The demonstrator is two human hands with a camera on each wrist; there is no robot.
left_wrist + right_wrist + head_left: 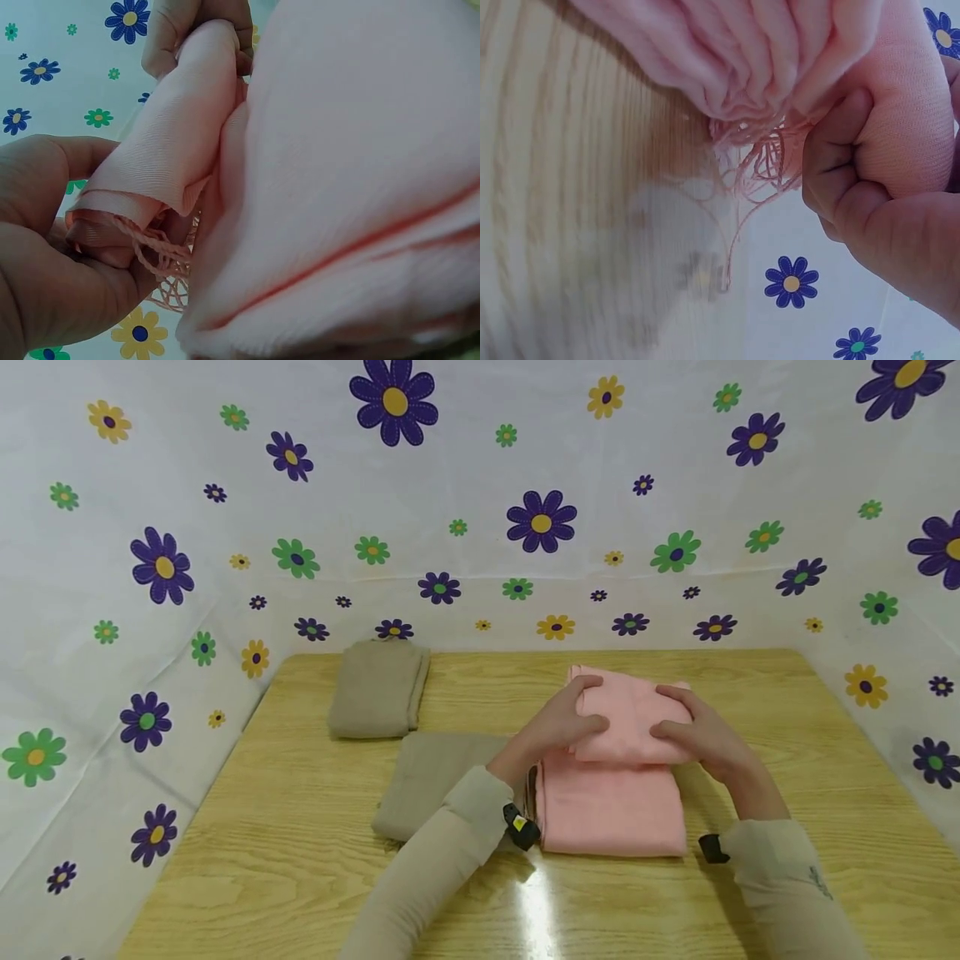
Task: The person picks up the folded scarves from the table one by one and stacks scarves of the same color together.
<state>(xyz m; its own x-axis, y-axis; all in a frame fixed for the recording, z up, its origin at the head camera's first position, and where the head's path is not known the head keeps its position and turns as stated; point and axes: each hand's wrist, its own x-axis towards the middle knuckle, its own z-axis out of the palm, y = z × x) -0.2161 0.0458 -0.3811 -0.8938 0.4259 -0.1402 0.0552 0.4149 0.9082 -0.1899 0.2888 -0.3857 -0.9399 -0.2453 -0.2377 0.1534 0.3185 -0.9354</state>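
Flower-printed sheeting (465, 468) walls a wood-grain tabletop (285, 827) where, right of centre, my left hand (558, 722) and right hand (708, 731) grip opposite sides of a folded pink bundle (630, 718). It sits over the far part of a flatter pink layer (611, 814); I cannot tell whether the two are one cloth. Pink fringe (772, 157) dangles beside my right hand. At left lie a far beige cloth (375, 689) and a near beige cloth (435, 768), the latter partly hidden by my left sleeve (431, 860).
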